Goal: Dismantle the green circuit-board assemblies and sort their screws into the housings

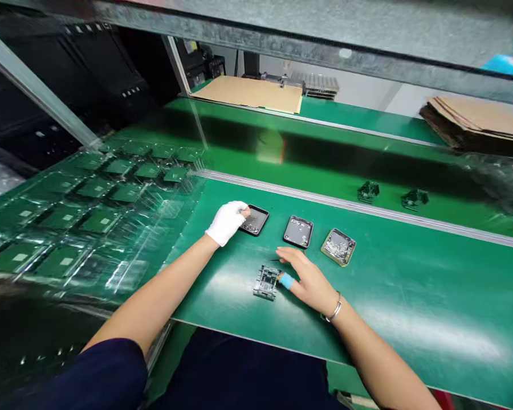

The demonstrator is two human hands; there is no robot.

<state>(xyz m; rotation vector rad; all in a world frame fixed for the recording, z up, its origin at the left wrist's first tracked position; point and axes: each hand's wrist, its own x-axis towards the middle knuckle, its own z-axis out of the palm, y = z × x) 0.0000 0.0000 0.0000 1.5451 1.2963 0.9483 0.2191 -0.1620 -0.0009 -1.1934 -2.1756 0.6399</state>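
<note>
My left hand (227,222), in a white glove with bare fingertips, reaches into the leftmost small dark tray (260,219). Its thumb and finger are pinched together over small metal parts; whatever lies between them is too small to make out. My right hand (311,283) rests on the green table with its fingers apart, blue tape round the thumb. That thumb touches the right edge of a small circuit board assembly (265,283), which lies flat. A thin dark piece lies near the index fingertip; its kind is unclear.
Two more small trays of metal parts, a dark one (298,230) and a yellowish one (338,247), stand to the right. Circuit boards (100,220) under clear plastic cover the left side. Two assemblies (368,192) sit beyond the metal rail (346,206). Cardboard (252,94) lies farther back.
</note>
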